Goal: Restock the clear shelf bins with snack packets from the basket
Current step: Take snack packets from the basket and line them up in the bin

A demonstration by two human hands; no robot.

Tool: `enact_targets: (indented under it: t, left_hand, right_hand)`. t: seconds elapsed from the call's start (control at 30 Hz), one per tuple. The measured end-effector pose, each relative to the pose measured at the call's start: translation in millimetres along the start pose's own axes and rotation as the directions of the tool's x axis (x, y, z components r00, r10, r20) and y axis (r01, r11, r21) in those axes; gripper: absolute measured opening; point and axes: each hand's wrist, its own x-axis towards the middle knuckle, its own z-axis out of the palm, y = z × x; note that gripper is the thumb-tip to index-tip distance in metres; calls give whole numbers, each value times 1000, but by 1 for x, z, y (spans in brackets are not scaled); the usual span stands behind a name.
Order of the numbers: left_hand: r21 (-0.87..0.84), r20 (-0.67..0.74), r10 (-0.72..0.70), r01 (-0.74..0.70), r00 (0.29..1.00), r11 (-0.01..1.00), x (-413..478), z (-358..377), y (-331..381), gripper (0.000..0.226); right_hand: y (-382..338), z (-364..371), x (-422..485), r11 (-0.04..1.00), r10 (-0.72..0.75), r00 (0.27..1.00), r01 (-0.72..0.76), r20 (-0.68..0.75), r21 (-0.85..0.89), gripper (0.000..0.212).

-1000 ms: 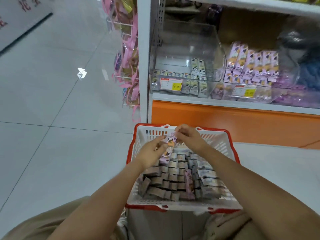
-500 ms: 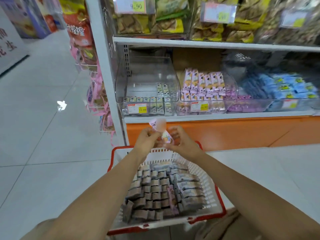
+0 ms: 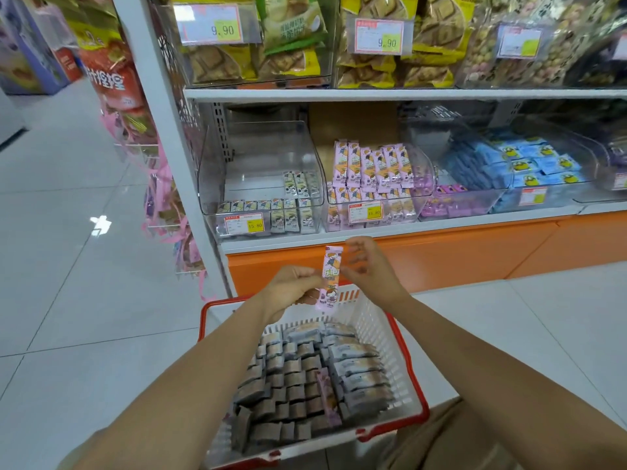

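Quickly: your left hand (image 3: 291,287) and right hand (image 3: 370,270) each pinched the pink packet (image 3: 330,278) upright, over the basket's (image 3: 383,337) 12 o'clock rim; price tag (image 3: 244,225) at its 11 o'clock read 15.80.

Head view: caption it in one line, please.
Left hand and right hand hold a pink snack packet above the red-rimmed white plastic basket.

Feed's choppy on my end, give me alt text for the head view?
The left hand and right hand hold a pink snack packet upright above a white, red-rimmed basket full of packets. Ahead, a clear shelf bin holds matching pink packets; the bin to its left is mostly empty.
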Motion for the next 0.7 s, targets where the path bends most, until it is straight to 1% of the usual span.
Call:
enact_targets:
  t: [0.07,0.1,0.17,0.23,0.37,0.43,0.5,0.53,0.57,0.6,0.63,0.67,0.7]
  left_hand:
    - [-70,-34,-1,-2,999,998,3,4,3,13]
    - [-106,-68,-5,-2,998,994,5,6,6,13]
    - [-194,-138,-17,-10,990,981,9,7,13,8]
    - [-256,-157,-17,-24,988,966,11,8,23,5]
    - [-274,-161,70,-113,984,955,18,9,47,6]
    - [-230,-164,139,-175,977,957,23,9,59,15]
    - [-121,-163,227,-248,960,961,30,8,72,20]
    - [-29,-176,279,-289,944,957,33,7,77,21]
    - [101,-197,343,-329,919,939,38,5,82,21]
    - [261,-211,416,-360,884,896,41,1,86,22]
    - [443,-207,490,-366,847,819,45,-4,88,26]
    - [617,-185,556,-344,810,707,49,-9,89,32]
    - [749,-147,603,-310,784,586,53,-16,88,39]
  right_hand:
    - [-4,0,-3,1000,-6,1000,7,-28,19,29]
    - [-7,0,-5,999,-30,999,30,-13,22,22]
    - [-13,-1,-9,995,-76,995,72,65,63,14]
    - [-21,-1,-10,991,-84,991,72,104,114,18]
    - [-32,-11,0,985,-121,992,114,42,129,33]
    - [-35,-17,8,986,-138,990,138,0,94,38]
    - [-39,-23,20,984,-170,983,173,-63,46,41]
    - [-43,-26,27,981,-191,977,194,-92,25,41]
    - [-46,-29,35,978,-208,971,210,-120,1,41]
    - [-49,-32,44,975,-220,964,220,-148,-21,41]
    - [-51,-36,54,975,-221,959,217,-179,-42,40]
    - [-53,-39,64,977,-213,955,204,-208,-62,40]
    - [-54,-43,74,978,-203,951,187,-232,-89,39]
